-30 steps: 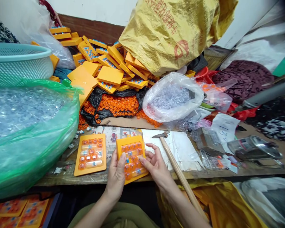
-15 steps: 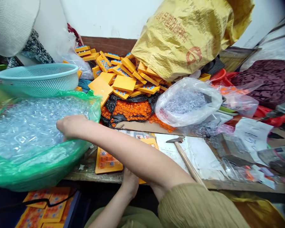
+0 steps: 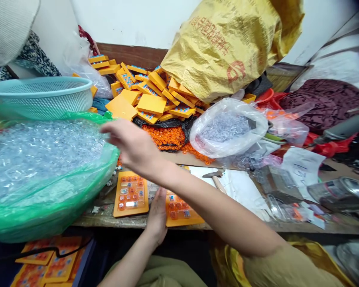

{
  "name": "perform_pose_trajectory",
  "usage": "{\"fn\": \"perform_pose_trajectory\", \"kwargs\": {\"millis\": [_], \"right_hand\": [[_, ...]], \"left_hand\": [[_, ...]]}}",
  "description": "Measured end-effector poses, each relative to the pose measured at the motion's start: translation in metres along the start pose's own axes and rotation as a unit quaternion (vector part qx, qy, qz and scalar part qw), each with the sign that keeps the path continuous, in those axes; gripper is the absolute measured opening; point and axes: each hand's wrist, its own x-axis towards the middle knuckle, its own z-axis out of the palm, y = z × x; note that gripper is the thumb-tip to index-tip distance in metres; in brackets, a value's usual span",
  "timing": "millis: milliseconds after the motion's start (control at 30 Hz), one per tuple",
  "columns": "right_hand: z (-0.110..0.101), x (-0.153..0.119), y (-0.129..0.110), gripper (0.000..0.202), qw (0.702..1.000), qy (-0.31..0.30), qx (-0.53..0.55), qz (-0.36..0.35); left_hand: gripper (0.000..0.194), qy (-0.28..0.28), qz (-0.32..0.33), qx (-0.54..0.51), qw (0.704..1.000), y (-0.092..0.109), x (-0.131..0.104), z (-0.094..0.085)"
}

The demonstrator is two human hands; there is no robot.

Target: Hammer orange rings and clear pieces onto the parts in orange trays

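My right hand (image 3: 131,147) is raised beside the right rim of the green bag (image 3: 86,195) full of small clear plastic pieces (image 3: 44,155); its fingers are bent and blurred, and whether they hold anything is hidden. At the front edge of the bench, my left hand (image 3: 158,215) grips the left edge of an orange board (image 3: 182,213) set with round orange and clear parts. A second orange board (image 3: 131,195) with similar parts lies to the left of that hand. My right forearm crosses above the held board and hides part of it.
Orange blocks (image 3: 151,104) are piled at the back under a yellow sack (image 3: 227,48). Orange rings (image 3: 167,137) fill a black bag. A white bag (image 3: 227,127) holds clear pieces. A hammer (image 3: 217,177) lies on white paper; a blue basket (image 3: 42,93) stands left.
My right hand has come out of the clear pieces and moved right, above the bag's rim. The board at my left hand now shows more plainly. The view has shifted slightly.
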Motion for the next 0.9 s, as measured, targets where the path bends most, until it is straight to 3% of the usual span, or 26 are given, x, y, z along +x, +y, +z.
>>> {"fn": "perform_pose_trajectory", "kwargs": {"millis": [100,167,267,333,467,667,767,833,900], "right_hand": [[-0.044,-0.064,0.021,0.021,0.992,0.046,0.041,0.108],[-0.059,-0.109,0.032,0.006,0.97,0.04,0.063,0.23],[-0.056,-0.162,0.036,0.005,0.962,0.041,0.046,0.267],[-0.045,-0.181,0.035,0.009,0.965,0.061,0.01,0.256],[-0.03,-0.19,0.033,0.005,0.973,0.074,-0.044,0.214],[-0.027,-0.191,0.032,0.017,0.977,0.097,-0.108,0.158],[-0.024,-0.198,0.036,0.009,0.948,0.141,-0.179,0.221],[-0.023,-0.201,0.043,0.042,0.918,0.177,-0.17,0.312],[-0.022,-0.202,0.05,0.077,0.9,0.177,-0.048,0.394]], "left_hand": [[0.05,-0.008,-0.02,-0.032,0.999,0.0,0.001,-0.001],[0.048,-0.005,-0.016,-0.033,0.999,-0.003,0.001,-0.003],[0.047,-0.004,-0.005,-0.007,1.0,-0.007,0.001,-0.005],[0.047,-0.007,0.015,0.028,0.999,-0.01,0.0,-0.007],[0.049,-0.006,0.051,0.074,0.996,-0.013,-0.001,-0.01],[0.048,-0.052,0.048,0.038,0.997,-0.015,-0.004,-0.01],[0.047,-0.056,0.047,0.037,0.997,-0.014,-0.005,-0.009],[0.047,-0.051,0.046,0.044,0.997,-0.014,-0.005,-0.008],[0.049,-0.045,0.049,0.06,0.996,-0.014,-0.005,-0.009]]}}
